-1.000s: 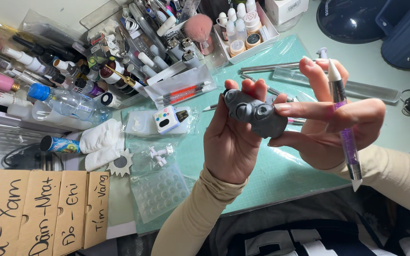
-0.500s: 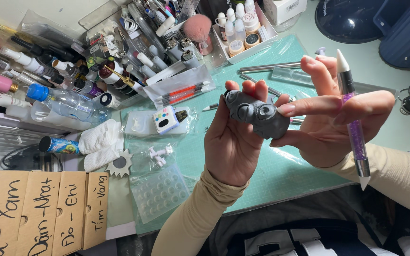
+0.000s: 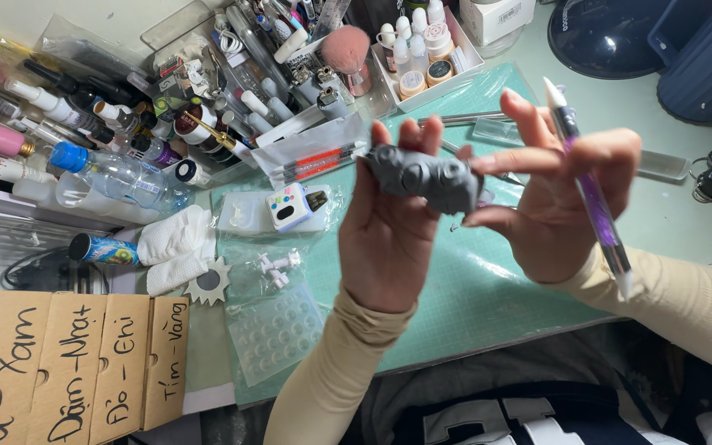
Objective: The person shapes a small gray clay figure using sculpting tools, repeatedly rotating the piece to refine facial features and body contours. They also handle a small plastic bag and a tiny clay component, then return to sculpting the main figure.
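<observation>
— Fingers (image 3: 412, 142) of the left hand (image 3: 389, 239) were curled up behind the lumpy grey clay figure (image 3: 423, 175), weren't they?

— Yes, cradling it from behind, held in the air above the green cutting mat (image 3: 488, 297) on the counter. The right hand (image 3: 558, 202) pinched its end at three o'clock between index finger and thumb, and had a slim purple-and-clear modelling tool (image 3: 591, 194) tucked between its other fingers.

— So both hands were closed on something. What looked risky to you?

— The clay seemed soft, so too firm a pinch could have flattened the rounded bumps on its face. The tool's white tip pointed up at twelve o'clock, loosely lodged; I judged it could have slipped and dropped onto the mat.

— And if the figure fell?

— It would likely have landed on the mat, or rolled toward eight o'clock, onto the clear bubble mould sheet (image 3: 278, 330) and the small white plastic parts (image 3: 278, 265), picking up dents or grit.
</observation>
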